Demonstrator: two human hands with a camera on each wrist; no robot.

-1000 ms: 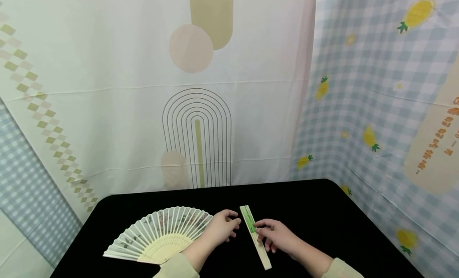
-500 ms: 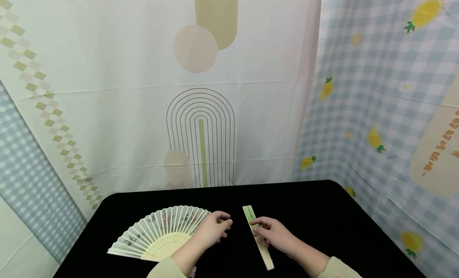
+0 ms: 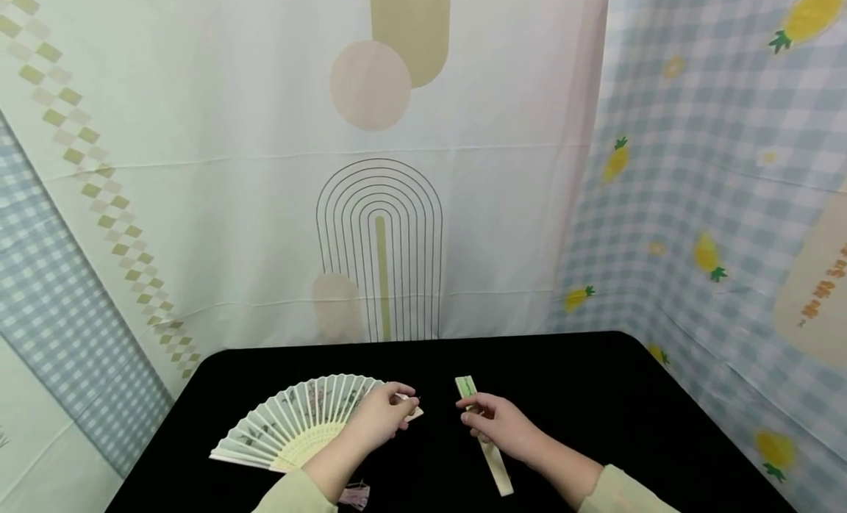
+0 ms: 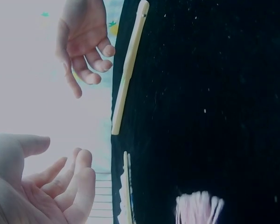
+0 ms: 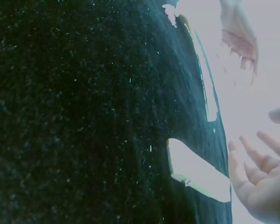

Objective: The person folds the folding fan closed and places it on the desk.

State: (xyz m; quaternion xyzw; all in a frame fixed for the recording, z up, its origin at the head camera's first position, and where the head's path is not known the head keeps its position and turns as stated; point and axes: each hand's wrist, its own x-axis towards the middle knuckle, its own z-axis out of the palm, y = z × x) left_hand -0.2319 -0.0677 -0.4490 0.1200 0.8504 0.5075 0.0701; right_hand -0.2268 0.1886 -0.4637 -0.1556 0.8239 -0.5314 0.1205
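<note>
A white pleated hand fan (image 3: 314, 410) with printed flowers lies spread on the black table, its slatted sticks pale yellow. My left hand (image 3: 379, 417) is above its right side and hides part of it. Its fingers are loosely bent and hold nothing, as the left wrist view shows. A folded fan (image 3: 496, 469) with a green band near its far end lies slantwise to the right. Over its middle hovers my right hand (image 3: 499, 421), fingers relaxed. In the right wrist view this hand (image 5: 263, 182) is raised above the folded fan (image 5: 200, 172), with nothing in its grasp.
A pink tassel (image 3: 356, 496) lies by the left forearm at the near side. The black tabletop (image 3: 595, 410) has rounded far corners. Behind it hangs a white patterned curtain (image 3: 265, 226), with a blue checked curtain (image 3: 648, 226) along the right.
My left hand has moved left, away from the folded fan and over the spread one, and the tassel has come into sight. My right hand shifts slightly left over the folded fan.
</note>
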